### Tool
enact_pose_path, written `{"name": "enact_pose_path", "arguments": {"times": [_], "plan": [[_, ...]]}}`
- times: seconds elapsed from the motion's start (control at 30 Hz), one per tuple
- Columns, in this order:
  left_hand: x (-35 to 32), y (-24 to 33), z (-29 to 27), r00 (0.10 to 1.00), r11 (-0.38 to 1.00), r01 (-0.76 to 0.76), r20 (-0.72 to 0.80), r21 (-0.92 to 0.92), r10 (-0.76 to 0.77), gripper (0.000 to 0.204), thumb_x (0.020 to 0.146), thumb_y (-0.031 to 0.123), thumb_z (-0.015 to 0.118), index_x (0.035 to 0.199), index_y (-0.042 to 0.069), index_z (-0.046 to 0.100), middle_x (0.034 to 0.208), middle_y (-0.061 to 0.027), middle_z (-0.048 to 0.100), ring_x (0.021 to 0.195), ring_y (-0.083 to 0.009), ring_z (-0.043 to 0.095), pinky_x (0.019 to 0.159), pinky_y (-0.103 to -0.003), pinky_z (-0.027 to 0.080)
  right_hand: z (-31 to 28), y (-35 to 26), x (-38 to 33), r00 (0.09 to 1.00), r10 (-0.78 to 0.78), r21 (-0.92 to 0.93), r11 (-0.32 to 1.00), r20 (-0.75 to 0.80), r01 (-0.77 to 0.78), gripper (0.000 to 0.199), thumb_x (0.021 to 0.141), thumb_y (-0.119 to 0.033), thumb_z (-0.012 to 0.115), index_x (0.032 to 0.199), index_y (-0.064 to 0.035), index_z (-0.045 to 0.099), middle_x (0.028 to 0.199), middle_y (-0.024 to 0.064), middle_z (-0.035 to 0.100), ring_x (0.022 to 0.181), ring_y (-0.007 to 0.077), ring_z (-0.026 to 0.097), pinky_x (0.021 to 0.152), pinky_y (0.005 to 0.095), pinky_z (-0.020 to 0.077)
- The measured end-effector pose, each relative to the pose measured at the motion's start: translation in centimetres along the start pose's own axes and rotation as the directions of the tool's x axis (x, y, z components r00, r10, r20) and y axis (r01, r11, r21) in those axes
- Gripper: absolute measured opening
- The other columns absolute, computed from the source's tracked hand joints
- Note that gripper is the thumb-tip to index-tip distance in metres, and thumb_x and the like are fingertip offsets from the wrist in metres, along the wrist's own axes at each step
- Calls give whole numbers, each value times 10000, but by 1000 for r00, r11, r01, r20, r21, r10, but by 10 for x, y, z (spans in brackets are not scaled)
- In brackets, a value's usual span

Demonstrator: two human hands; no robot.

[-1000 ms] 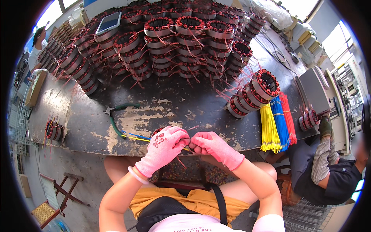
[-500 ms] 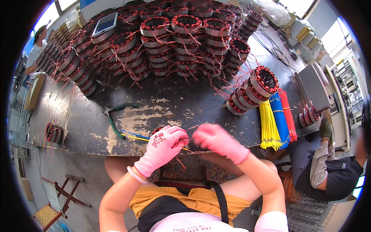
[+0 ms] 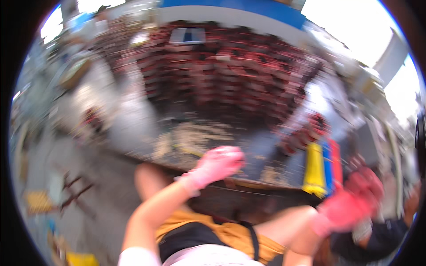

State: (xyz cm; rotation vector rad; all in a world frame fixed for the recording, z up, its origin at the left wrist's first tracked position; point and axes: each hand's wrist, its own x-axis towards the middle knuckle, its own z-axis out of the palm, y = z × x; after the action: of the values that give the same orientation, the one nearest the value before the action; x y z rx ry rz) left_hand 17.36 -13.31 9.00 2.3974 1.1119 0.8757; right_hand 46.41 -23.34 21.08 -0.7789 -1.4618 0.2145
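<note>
The whole view is smeared by motion. My left hand, in a pink-and-white glove, hovers curled at the front edge of the dark worn workbench; the blur hides whether anything is in it. My right hand, in a pink glove, is flung out low to the right, off the bench. It is below the bundles of yellow ties, blue ties and red ties. Its fingers are too blurred to read.
Stacks of copper-wound motor stators fill the back of the bench, and a short row of them lies near the ties. A co-worker in dark clothes sits close at the lower right. A metal stool frame stands on the floor at left.
My hands were together at the bench edge. My right hand has since swung away to the lower right, while my left hand stays near the edge. My head has turned, blurring the view.
</note>
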Motion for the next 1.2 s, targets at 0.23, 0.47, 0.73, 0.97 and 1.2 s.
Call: {"name": "enact_pose_path", "arguments": {"times": [0.23, 0.47, 0.73, 0.97, 1.2], "plan": [[-3, 8, 0, 938, 898, -258, -130, 356, 321, 120, 779, 249, 650, 739, 143, 613, 864, -54, 567, 835, -236, 600, 661, -365, 509, 61, -12, -11, 906, -403, 84, 906, -127, 415, 732, 843, -456, 764, 1352, 3, 507, 884, 163, 664, 724, 307, 603, 664, 364, 505], [-52, -8, -55, 948, 992, -80, -300, 102, 108, 458, 912, 254, 634, 1316, 47, 569, 1363, -141, 569, 1244, -328, 560, 1046, -471, 461, 204, -9, 60, 523, -328, 321, 941, 787, 107, 384, 821, -224, 746, 1158, -46, 701, 1065, 108, 701, 927, 312, 661, 825, 414, 521], [-251, -11, -106, 599, 713, 700, -516, -34, -613, 343, 973, 272, 549, 1244, 79, 628, 1241, -145, 640, 1161, -341, 611, 1011, -443, 484, 354, -110, 76, -45, -400, 389, 908, 915, -152, 351, 900, -197, 709, 1222, -65, 665, 1143, 118, 681, 1030, 320, 647, 904, 424, 509], [-474, 159, -86, -646, -590, 653, 56, -475, -761, 463, 939, 446, 519, 1190, 92, 680, 1240, -179, 656, 1178, -352, 619, 1013, -455, 478, 445, -242, 61, -436, -476, 369, 876, 764, -309, 299, 896, -173, 695, 1169, -52, 689, 1095, 143, 701, 1017, 343, 662, 905, 422, 531], [-527, 222, -104, -838, -596, 219, 164, -773, -520, 418, 947, 448, 566, 1117, 92, 704, 1147, -157, 695, 1114, -314, 658, 963, -431, 508, 573, -326, 26, -538, -471, 482, 866, 699, -131, 262, 903, -182, 699, 1124, -42, 682, 1042, 144, 693, 978, 346, 660, 869, 434, 538]]}}
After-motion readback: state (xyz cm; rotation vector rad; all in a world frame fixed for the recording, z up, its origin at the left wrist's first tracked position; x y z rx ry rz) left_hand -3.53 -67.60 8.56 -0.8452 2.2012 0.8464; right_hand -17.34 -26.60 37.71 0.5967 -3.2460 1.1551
